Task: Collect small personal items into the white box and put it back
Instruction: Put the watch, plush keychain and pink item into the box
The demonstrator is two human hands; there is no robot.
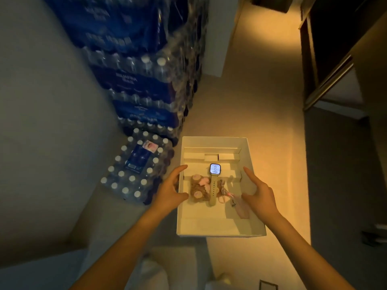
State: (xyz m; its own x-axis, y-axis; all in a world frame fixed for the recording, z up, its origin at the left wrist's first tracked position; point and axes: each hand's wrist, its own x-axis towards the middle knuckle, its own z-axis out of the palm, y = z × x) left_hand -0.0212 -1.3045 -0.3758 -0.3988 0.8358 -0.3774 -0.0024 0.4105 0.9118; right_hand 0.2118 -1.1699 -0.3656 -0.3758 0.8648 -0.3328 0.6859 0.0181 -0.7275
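Observation:
The white box (pixel 217 229) sits open on the floor below me. Inside lie a smartwatch (pixel 214 181) with a lit screen and beige strap, a small brown and pink plush toy (pixel 199 190), a thin pink cord (pixel 222 192) and a pale pink tag-like piece (pixel 241 209). My left hand (pixel 170 190) is at the box's left wall, fingers spread and straight, thumb over the rim near the plush. My right hand (pixel 258 190) hovers over the right side of the box, fingers extended, thumb above the pink piece. Neither hand grips anything.
Stacked shrink-wrapped packs of water bottles (pixel 144 80) rise at the left behind the box. One low pack (pixel 136 170) lies just left of the box. A pale wall runs along the left. A dark wardrobe with a sliding door (pixel 330 76) stands at the right.

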